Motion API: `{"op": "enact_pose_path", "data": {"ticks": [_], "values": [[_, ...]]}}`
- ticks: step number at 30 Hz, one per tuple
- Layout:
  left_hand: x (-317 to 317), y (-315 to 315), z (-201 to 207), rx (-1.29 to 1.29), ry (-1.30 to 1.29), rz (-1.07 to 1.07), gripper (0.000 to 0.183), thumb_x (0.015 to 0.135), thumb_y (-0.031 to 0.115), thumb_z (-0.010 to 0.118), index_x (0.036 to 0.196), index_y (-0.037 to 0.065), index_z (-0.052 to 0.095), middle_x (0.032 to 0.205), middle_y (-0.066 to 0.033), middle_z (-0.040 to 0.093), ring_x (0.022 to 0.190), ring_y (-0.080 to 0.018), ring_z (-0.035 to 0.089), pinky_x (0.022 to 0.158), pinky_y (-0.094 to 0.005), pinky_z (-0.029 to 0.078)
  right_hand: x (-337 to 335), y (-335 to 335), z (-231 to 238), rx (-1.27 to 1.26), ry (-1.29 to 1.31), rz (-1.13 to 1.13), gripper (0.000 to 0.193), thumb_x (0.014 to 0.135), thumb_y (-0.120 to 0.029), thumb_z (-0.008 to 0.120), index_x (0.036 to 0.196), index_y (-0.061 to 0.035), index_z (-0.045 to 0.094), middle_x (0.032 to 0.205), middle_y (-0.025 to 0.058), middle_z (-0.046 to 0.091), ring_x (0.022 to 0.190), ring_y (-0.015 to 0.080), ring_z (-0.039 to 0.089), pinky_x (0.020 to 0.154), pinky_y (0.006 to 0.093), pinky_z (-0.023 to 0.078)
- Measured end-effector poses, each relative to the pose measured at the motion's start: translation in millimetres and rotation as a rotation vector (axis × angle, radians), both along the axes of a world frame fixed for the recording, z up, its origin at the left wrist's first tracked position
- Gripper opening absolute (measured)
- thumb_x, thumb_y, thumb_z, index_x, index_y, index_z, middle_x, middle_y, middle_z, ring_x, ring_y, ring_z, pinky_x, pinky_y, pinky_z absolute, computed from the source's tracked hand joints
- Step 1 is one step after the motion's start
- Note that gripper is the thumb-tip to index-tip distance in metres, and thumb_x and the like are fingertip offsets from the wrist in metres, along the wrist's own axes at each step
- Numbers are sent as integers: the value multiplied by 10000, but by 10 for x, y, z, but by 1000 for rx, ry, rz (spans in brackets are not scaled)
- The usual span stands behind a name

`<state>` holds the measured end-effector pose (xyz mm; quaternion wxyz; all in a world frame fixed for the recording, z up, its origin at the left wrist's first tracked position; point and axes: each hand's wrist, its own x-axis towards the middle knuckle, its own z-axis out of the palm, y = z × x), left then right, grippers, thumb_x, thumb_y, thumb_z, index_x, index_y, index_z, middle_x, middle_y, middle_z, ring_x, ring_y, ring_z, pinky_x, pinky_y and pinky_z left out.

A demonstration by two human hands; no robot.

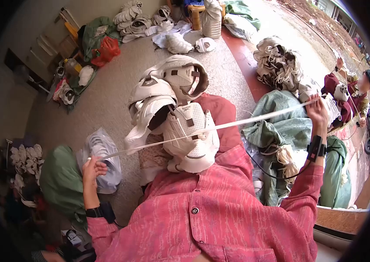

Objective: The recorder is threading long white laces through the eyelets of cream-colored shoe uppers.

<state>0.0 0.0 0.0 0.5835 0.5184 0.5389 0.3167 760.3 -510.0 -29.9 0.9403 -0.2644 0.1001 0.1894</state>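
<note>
A white shoelace (pixel 255 118) runs taut across my lap, threaded through the front of a white shoe upper (pixel 189 150). My left hand (pixel 93 173), low on the left, closes its fingers on one end of the lace. Raised at the right, my right hand (pixel 317 111) grips the other end. The upper rests on my thighs, its toe toward me. Just beyond it a cluster of white shoe uppers (pixel 185 77) with dark linings lies on my knees. How far the lace passes through the eyelets is too small to tell.
Left of me are a clear plastic bag (pixel 102 163) of uppers and a green sack (pixel 61 177). At my right are green sacks (pixel 276 109), a bundle of cream laces (pixel 288 159) and heaped uppers (pixel 277 63). Another person (pixel 346 94) sits at far right.
</note>
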Motion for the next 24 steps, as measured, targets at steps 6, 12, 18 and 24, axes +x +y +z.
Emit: {"op": "enact_pose_path", "data": {"ticks": [6,12,18,24], "values": [[-150,225,273,-4,796,-316,479,986,377,463,843,-35,660,638,-135,662,449,-184,594,429,-277,453,107,-997,-1383,-201,-111,138,170,994,-107,542,1098,18,591,953,124,576,559,110,478,502,142,427],[865,-572,1253,153,840,-633,391,962,331,573,841,-10,723,685,-109,684,542,-127,620,542,-262,484,-932,641,-342,-614,-324,17,323,974,-126,577,1272,-26,501,920,81,697,592,62,534,512,186,418],[2422,-1151,1282,979,65,-1116,79,890,18,655,956,-20,676,845,-113,663,746,-206,648,670,-291,494,-2406,1933,503,-680,-838,620,149,967,-125,599,1045,-13,659,871,70,712,663,95,625,588,221,508],[3154,-1062,751,1152,15,-1212,73,852,47,675,907,-1,669,770,-111,626,701,-235,623,642,-304,483,-2977,2192,612,-677,-966,955,141,964,-152,624,932,-23,671,733,-29,611,626,46,531,560,198,429]]}}
